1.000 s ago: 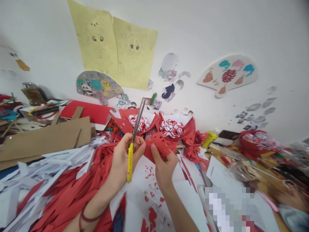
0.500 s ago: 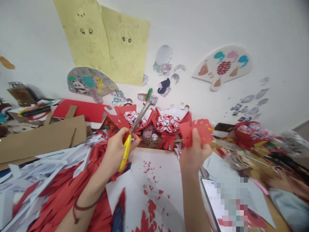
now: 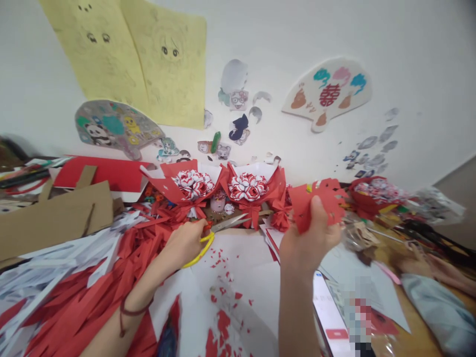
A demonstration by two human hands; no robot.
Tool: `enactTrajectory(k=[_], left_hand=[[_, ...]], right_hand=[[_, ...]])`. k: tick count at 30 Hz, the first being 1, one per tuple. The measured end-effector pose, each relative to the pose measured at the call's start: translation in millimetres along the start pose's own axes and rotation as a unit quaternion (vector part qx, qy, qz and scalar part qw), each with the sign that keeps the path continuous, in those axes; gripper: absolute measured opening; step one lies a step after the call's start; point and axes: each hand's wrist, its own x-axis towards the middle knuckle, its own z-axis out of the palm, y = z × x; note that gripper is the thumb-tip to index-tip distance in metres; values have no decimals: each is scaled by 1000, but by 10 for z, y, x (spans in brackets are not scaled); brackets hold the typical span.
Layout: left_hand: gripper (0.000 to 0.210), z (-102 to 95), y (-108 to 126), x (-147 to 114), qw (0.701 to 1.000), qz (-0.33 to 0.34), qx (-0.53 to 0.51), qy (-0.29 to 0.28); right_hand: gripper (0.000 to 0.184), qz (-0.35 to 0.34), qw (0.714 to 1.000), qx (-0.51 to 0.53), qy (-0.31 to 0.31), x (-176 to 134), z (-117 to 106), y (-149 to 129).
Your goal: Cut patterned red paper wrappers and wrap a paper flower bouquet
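My left hand (image 3: 188,243) is closed round the yellow handles of a pair of scissors (image 3: 227,224), whose blades point right and slightly up. In my right hand (image 3: 310,243) a piece of red paper (image 3: 320,204) with cut-out notches and holes is gripped, the thumb lying across its near side. The blades and the red paper are apart. Below and between my hands lies a white sheet (image 3: 256,263) strewn with small red paper scraps (image 3: 224,322).
Red and white paper strips (image 3: 92,277) are heaped at the left beside a cardboard piece (image 3: 55,223). Paper-flower bouquets (image 3: 248,188) stand against the wall. A phone (image 3: 330,317) lies right of my forearm. Farther right is another person's grey sleeve (image 3: 433,307).
The scissors have swung from pointing steeply up to pointing right, and my left hand is lower. My right hand has shifted right in view with the red paper, now turned. The view has shifted too.
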Motion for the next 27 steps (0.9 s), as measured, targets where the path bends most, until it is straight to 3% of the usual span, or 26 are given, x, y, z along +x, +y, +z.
enactTrajectory(k=[13,21,27], left_hand=[[17,-197,21,-102,999,-5,45,7],[25,-410,-90,-194,993,-1,84,79],[21,-560,-85,-301,983,-65,26,168]], right_hand=[[18,24,999,10,-47,-125,37,37],[18,-8,998,-29,-49,-135,44,41],[20,-18,992,-96,-85,-184,-82,-146]])
